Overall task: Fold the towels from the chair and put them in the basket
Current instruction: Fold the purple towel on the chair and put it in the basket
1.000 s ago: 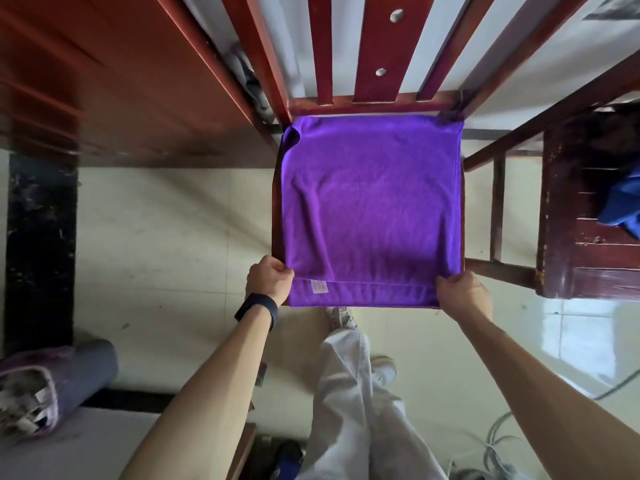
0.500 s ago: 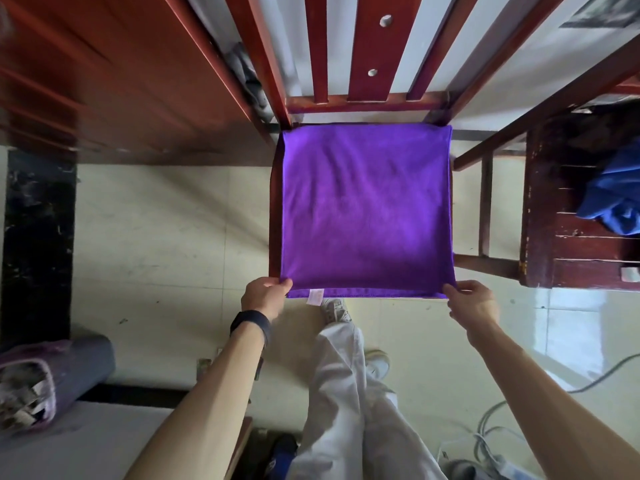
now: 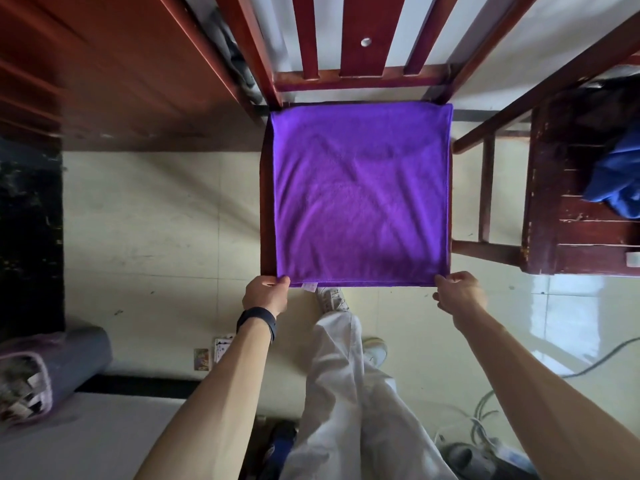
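The purple towel lies flat over the chair seat; it looks soft, light and limp. The left grip pinches its 7 o'clock corner, the right grip its 5 o'clock corner: corners suit, since the middle would sag

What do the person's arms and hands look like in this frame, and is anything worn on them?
The left forearm and right forearm are bare, with no sleeves in view. The left hand and right hand wear no gloves, and no rings show. A dark wristband, like a watch or fitness band, circles the left wrist. The right wrist wears nothing.
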Demonstrator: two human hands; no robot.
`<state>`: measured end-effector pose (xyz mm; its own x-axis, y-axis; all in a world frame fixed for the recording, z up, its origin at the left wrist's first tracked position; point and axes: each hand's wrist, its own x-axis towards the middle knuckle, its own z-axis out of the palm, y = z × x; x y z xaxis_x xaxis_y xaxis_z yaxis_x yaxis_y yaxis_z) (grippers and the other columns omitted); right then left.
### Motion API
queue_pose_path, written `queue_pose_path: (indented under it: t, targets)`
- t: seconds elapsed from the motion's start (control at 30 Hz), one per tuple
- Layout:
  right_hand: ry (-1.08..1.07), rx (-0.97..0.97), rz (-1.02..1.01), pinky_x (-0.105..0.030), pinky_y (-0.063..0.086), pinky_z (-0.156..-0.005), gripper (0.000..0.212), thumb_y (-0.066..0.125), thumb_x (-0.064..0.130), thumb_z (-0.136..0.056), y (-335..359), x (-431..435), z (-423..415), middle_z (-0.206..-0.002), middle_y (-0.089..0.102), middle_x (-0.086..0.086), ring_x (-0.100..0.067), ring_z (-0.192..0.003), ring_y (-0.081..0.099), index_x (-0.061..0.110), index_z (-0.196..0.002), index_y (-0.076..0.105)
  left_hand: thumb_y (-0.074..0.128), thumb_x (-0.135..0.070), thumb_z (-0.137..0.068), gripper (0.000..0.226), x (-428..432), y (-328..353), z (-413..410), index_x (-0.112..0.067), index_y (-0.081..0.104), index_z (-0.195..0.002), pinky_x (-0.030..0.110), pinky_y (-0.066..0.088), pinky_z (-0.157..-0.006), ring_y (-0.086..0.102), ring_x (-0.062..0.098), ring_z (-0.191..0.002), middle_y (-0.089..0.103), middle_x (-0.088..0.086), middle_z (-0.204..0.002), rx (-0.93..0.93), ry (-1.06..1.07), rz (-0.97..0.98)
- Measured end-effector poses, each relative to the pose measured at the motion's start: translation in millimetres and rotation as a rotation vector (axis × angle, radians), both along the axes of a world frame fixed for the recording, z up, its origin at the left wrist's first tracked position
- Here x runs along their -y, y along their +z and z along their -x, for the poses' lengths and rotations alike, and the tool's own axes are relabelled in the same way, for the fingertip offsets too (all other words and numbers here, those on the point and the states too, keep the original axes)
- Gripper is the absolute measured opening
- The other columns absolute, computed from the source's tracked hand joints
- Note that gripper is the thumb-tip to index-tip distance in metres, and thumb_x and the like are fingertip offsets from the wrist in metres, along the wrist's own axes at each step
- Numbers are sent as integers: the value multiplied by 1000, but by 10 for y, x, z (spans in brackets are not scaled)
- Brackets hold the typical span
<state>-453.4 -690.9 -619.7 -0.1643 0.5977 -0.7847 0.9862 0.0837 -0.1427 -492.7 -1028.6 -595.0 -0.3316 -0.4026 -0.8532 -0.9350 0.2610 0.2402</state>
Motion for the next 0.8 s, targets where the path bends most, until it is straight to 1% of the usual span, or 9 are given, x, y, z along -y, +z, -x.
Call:
queue_pose_path:
  t: [0.1,0.17,0.2,0.27,0.37,0.53,0.6,0.67,0.8]
  targets:
    - [35,4,-30,-47,58,-85,28,63,43,-73,-100,-46,-72,-87,73,-10,-35,-88,71,19,-87,63,65,-48,-64,10,82,-106,-57,-42,73,-63,47,58,-88,72,31,-90,76,6,-89,14,63,-20]
    - [20,-17,-62,-40,56,-87,21,64,34,-83,135,80,-8,-88,71,-10,-34,-88,67,15,-90,68,69,-41,-66,11,57,40,-12,-32,75,-66,40,55,-94,71,29,-92,76,6,-95,19,160,-46]
    - [-8,-43,-74,-38,54,-84,17,64,30,-85,202,118,6,-87,71,-11,-34,-87,66,14,-89,69,71,-34,-72,13,63,72,-4,-21,74,-69,34,54,-91,70,28,-89,75,7,-100,18,209,-70]
    - [-108,-117,-58,-37,54,-81,14,66,25,-83,253,135,-6,-80,71,-9,-31,-81,67,13,-85,72,72,-17,-82,4,61,140,20,-14,70,-82,25,52,-71,63,22,-76,72,11,-102,13,334,-135]
    - [-258,-196,-2,-40,57,-80,7,68,19,-81,322,90,-56,-65,64,-5,-22,-64,62,12,-81,68,73,-11,-82,11,84,302,41,-13,70,-93,22,45,-54,52,11,-57,66,2,-80,27,471,-212]
    - [-394,-395,110,-25,53,-61,7,67,4,-87,839,22,31,-68,56,-8,-17,-61,54,4,-91,60,73,-10,-83,10,160,785,150,-15,66,-78,18,35,-49,38,4,-39,64,-1,-72,-17,451,-283]
    - [-437,-490,178,-27,52,-64,16,64,0,-89,1195,20,76,-72,56,-8,-16,-62,53,10,-97,56,73,-8,-84,20,189,1096,203,-20,59,-75,15,33,-42,37,3,-37,66,-3,-68,-88,439,-320]
    - [-463,-581,256,-28,51,-67,20,59,-4,-90,1633,5,117,-74,56,-7,-15,-61,52,16,-90,55,72,-5,-84,24,209,1522,279,-23,56,-79,13,32,-38,37,2,-37,67,-4,-67,-189,425,-364]
    - [-353,-704,313,-35,52,-76,18,52,-4,-95,2628,-88,171,-73,55,-7,-15,-63,50,2,-103,67,69,-2,-85,19,225,2559,463,-19,73,-91,15,30,-41,36,3,-39,66,-8,-68,-337,186,-359]
